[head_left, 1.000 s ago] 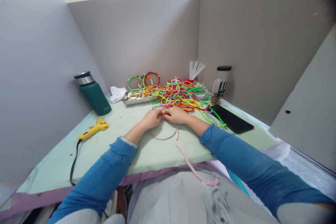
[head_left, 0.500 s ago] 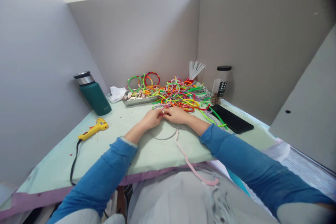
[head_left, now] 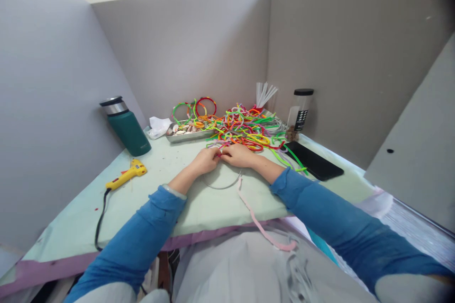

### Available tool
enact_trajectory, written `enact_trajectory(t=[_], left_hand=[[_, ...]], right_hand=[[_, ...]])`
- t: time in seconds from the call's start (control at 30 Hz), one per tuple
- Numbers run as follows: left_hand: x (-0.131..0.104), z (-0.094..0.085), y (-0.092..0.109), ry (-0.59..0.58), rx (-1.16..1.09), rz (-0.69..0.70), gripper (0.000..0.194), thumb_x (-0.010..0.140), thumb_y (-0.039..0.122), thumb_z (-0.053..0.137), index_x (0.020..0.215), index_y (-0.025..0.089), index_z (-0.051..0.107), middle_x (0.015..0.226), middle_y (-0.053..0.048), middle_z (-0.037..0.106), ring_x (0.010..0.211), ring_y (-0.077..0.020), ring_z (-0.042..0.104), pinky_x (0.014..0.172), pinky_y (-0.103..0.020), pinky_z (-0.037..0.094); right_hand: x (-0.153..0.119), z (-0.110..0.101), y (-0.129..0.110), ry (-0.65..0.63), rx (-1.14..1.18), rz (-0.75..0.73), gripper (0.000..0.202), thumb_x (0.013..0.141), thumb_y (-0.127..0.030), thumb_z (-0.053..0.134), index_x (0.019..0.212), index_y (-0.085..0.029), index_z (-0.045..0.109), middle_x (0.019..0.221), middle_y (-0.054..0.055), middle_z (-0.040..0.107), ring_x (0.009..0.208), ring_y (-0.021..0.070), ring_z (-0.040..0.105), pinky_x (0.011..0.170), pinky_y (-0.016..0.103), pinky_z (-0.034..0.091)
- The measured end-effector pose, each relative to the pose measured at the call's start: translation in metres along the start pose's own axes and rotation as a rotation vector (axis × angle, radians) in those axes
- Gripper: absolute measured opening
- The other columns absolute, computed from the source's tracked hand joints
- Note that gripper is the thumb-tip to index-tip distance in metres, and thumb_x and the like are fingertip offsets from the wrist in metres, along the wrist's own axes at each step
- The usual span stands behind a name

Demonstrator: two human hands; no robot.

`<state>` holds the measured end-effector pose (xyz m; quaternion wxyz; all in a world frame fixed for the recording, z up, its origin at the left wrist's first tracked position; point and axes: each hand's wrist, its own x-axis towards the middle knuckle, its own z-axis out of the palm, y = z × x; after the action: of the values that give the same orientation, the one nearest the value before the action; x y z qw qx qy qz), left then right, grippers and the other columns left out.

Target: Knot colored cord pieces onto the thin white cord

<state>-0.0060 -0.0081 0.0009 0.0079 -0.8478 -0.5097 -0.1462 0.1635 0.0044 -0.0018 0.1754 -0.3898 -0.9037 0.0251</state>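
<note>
My left hand [head_left: 205,161] and my right hand [head_left: 238,155] meet at the middle of the table, fingertips almost touching. Both pinch a small pinkish-red fuzzy stem [head_left: 219,155], apparently a pipe cleaner; most of it is hidden by the fingers. A thin grey wire hoop [head_left: 222,188] curves out below my hands, its upper part out of sight behind them. To the right of the hoop, a pale pink fuzzy strip [head_left: 253,215] runs over the table edge onto my lap. Just beyond my hands lies a tangled pile of coloured pipe cleaners [head_left: 245,128].
At left stand a green bottle [head_left: 128,130] and a yellow glue gun [head_left: 126,175] with a black cord. A metal tray [head_left: 190,137] of shells sits at the back. On the right are a black phone [head_left: 314,161] and a clear jar [head_left: 300,113]. Grey partitions [head_left: 185,52] enclose the table.
</note>
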Motion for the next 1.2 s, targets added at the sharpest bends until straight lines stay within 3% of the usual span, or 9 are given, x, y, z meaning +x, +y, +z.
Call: enact_trajectory(t=[1.2], left_hand=[[-0.0004,-0.0014,0.0006,0.007,-0.057,-0.039,0.022,0.078,0.025,0.046,0.088,0.016,0.064,0.076,-0.005,0.066,0.068,-0.0155,0.057,0.062,-0.024,0.039]], right_hand=[[-0.0013,-0.0023,-0.0026,-0.021,-0.02,0.013,0.032,0.087,-0.035,0.039,0.097,-0.018,0.065,0.094,0.006,0.067,0.079,0.0148,0.057,0.063,0.022,0.033]])
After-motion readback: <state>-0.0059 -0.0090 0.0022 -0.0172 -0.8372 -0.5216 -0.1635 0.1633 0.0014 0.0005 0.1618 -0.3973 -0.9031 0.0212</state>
